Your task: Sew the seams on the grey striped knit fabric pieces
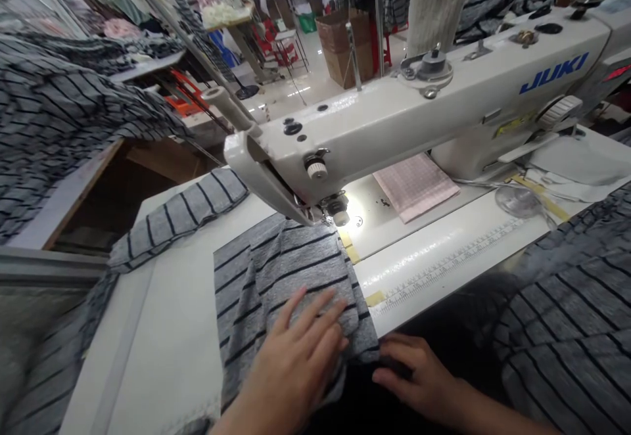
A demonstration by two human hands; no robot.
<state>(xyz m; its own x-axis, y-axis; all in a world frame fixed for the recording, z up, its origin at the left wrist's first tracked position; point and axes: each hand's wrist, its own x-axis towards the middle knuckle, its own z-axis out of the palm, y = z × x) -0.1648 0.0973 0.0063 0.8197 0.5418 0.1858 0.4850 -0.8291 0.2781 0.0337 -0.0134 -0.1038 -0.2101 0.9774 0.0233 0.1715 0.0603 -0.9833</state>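
Grey fabric with dark stripes (305,257) lies on the sewing machine table, its far edge under the needle area of a white sewing machine (374,133). Flat on top of this fabric rests my left hand (300,356), with its fingers outstretched and slightly apart. My right hand (424,372) is at the table's front edge, thumb and fingers curled around the near right corner of the same fabric. Some of that corner is hidden by the fingers. A lamp lights the spot beside the presser foot (338,208).
A folded pink cloth (417,185) lies under the machine arm. A printed ruler (444,261) runs along the front edge. More striped fabric is folded on the left (177,218), heaped at far left (73,113), and piled at right (576,310). A cardboard box (345,47) stands behind.
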